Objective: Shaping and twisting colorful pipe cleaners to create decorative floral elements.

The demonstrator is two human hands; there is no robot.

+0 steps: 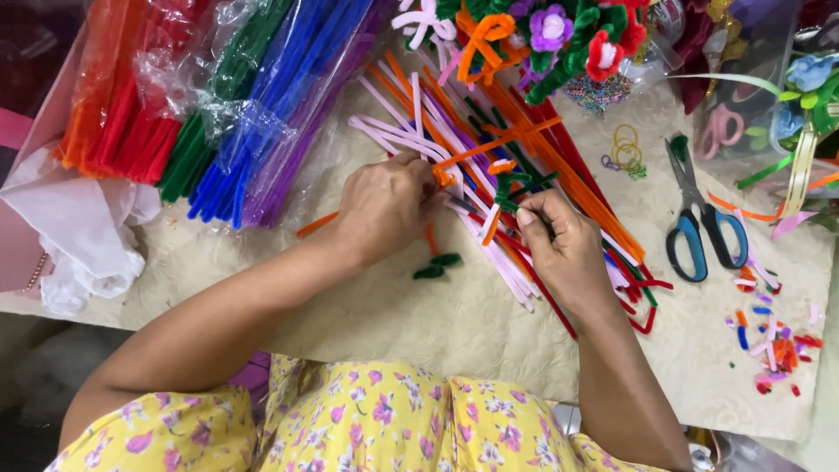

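My left hand (pixel 384 208) is closed around an orange pipe cleaner (pixel 479 150) whose end twists into a small loop above my knuckles. My right hand (pixel 559 245) pinches a thin stem with green fuzzy wrapping (pixel 516 185) just right of the left hand. Both hands work over a loose pile of pipe cleaners (pixel 454 122) in pink, white, orange, red and green, spread on a cream patterned cloth (pixel 437 323). A small green leaf-shaped piece (pixel 437 267) lies on the cloth below my hands.
Plastic-wrapped bundles of pipe cleaners (pixel 236 105) in orange, red, green, blue and purple lie at the left. Blue-handled scissors (pixel 699 227) rest at the right, with cut scraps (pixel 773 336) near them. Finished pipe-cleaner flowers (pixel 559 39) stand at the back. White tissue (pixel 79 236) sits far left.
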